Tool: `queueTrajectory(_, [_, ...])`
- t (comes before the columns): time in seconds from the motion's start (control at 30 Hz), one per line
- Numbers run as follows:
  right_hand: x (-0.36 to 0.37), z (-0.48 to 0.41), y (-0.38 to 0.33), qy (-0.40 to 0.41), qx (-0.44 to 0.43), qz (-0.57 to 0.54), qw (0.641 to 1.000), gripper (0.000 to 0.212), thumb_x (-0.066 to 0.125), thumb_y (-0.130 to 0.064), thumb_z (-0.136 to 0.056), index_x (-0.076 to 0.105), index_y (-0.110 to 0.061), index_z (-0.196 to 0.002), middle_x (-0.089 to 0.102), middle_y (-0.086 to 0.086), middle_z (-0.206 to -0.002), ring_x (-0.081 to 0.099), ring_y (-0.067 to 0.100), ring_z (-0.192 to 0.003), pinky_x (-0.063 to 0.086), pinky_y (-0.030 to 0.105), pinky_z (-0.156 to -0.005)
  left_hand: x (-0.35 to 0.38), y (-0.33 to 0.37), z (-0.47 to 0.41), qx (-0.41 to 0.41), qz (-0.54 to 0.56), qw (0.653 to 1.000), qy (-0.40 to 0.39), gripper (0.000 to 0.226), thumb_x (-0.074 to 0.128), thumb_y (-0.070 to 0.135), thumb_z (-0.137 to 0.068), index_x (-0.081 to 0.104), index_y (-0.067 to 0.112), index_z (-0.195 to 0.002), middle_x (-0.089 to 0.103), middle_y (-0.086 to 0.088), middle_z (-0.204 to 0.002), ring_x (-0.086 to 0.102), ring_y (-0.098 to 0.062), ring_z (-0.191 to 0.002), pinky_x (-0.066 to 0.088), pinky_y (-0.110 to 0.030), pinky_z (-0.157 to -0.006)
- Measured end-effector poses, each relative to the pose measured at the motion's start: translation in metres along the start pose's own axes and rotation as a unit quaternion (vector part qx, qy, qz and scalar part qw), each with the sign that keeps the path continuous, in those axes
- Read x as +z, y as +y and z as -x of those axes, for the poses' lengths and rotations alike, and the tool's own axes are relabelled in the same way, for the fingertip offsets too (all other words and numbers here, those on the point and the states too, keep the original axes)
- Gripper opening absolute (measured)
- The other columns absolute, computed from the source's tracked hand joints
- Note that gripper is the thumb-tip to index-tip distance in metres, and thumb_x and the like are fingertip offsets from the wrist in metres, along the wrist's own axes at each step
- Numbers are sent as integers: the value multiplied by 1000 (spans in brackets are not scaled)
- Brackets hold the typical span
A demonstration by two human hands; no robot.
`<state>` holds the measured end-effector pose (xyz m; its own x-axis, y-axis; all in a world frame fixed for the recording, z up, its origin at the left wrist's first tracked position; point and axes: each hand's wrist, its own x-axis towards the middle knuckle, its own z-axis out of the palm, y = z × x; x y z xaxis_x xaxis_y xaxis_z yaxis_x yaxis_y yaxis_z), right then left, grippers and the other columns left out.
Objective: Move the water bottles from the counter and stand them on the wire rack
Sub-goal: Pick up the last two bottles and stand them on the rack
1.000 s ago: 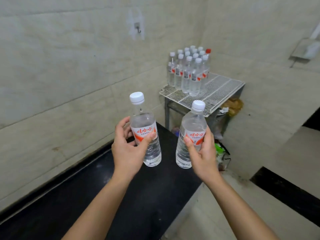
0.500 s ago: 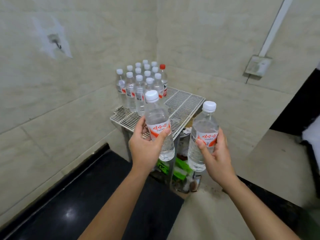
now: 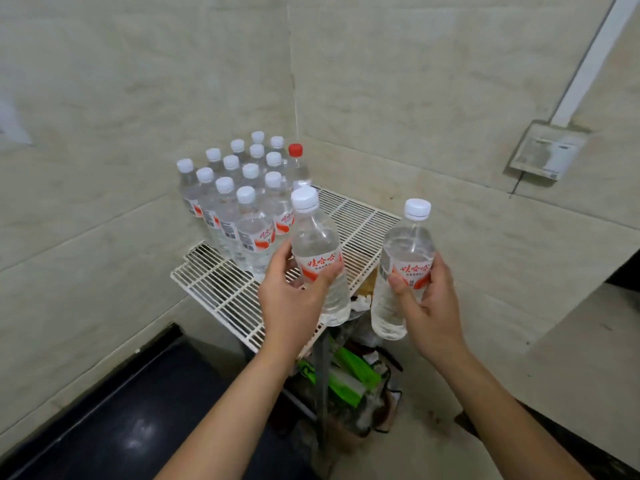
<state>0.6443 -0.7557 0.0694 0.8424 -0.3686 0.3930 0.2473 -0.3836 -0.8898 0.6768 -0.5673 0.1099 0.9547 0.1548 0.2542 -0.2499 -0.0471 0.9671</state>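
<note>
A: What does each hand have?

B: The left hand is wrapped around a clear plastic water bottle with a white cap and a red-and-white label, thumb across the label, fingers curled behind it. The right hand grips a second clear white-capped bottle the same way, thumb on the label's lower edge.

A: Are they set down?

B: No. Both are held upright in the air, the left one in front of the near part of the white wire rack, the right one past the rack's right edge, over the floor.

A: And the rack itself?

B: It stands in the corner of the beige tiled walls. A tight cluster of white-capped water bottles stands upright on its back left part, with one red-capped bottle at the rear. The right side of the grid is bare.

A: The counter?

B: The black glossy counter sits lower left, beside the rack. Green packaging lies under the rack.
</note>
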Motion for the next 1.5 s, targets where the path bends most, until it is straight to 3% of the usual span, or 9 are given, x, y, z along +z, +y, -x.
queueTrajectory(0.17, [4, -88, 62, -74, 4, -79, 994, 63, 68, -52, -88, 45, -31, -143, 59, 2, -131, 61, 20, -120, 51, 51, -101, 59, -25, -40, 5, -72, 992, 99, 70, 89, 28, -72, 57, 21, -134, 65, 12, -123, 63, 1, -112, 57, -37, -96])
queueTrajectory(0.43, [27, -206, 99, -169, -32, -111, 979, 62, 69, -32, -95, 40, -21, -149, 56, 1, -136, 57, 16, -126, 49, 46, -104, 120, -52, -105, -27, -177, 967, 181, 72, 88, 38, -70, 55, 20, -132, 64, 8, -124, 61, -10, -117, 54, -35, -99])
queueTrajectory(0.57, [55, -232, 113, -228, -52, -80, 969, 70, 67, -37, -96, 32, -20, -153, 49, 1, -142, 51, 12, -130, 46, 38, -108, 126, -71, -123, -34, -198, 958, 203, 73, 88, 36, -71, 54, 18, -132, 64, 5, -125, 61, -12, -116, 53, -40, -101])
queueTrajectory(0.7, [75, -234, 139, -272, -102, -40, 956, 82, 55, -52, -95, 15, -20, -159, 31, 3, -158, 33, 14, -146, 35, 39, -118, 123, -98, -129, -30, -214, 956, 200, 72, 87, 38, -72, 45, 32, -130, 56, 10, -129, 53, 3, -119, 50, -26, -102])
queueTrajectory(0.9, [74, -254, 140, -282, -193, -14, 940, 97, 64, -49, -85, 19, 1, -155, 40, 4, -144, 41, 6, -135, 38, 20, -108, 122, -100, -137, 21, -303, 937, 171, 88, 79, 60, -71, 37, 25, -141, 47, 8, -132, 50, -8, -121, 51, -40, -100])
queueTrajectory(0.97, [72, -269, 128, -272, -201, -43, 940, 94, 56, -64, -89, 25, -5, -154, 39, -4, -137, 42, -2, -129, 38, 14, -103, 122, -83, -143, 82, -325, 926, 170, 97, 74, 64, -75, 32, 18, -149, 46, 3, -140, 50, -14, -127, 49, -40, -103])
queueTrajectory(1.07, [67, -298, 104, -273, -242, -24, 931, 69, 45, -68, -94, 47, -20, -143, 49, -6, -127, 48, -6, -113, 41, 11, -94, 112, -58, -158, 183, -426, 877, 125, 70, 62, 51, -93, 44, 11, -147, 60, -5, -133, 56, -18, -118, 48, -36, -99])
queueTrajectory(1.27, [59, -335, 80, -415, -241, -7, 877, 29, 60, -54, -93, 58, -43, -119, 58, -26, -95, 54, 14, -68, 43, 16, -59, 100, -26, -178, 129, -514, 846, 56, 45, 76, 29, -87, 67, 15, -129, 70, 4, -95, 58, -13, -86, 41, -19, -81])
queueTrajectory(1.5, [85, -355, 74, -439, -251, 36, 862, 36, 52, -50, -99, 59, -24, -122, 56, -19, -102, 55, -5, -80, 40, 20, -72, 125, -18, -191, 92, -496, 860, 75, 42, 76, 25, -88, 66, 14, -127, 70, -3, -99, 59, -16, -82, 48, -30, -77])
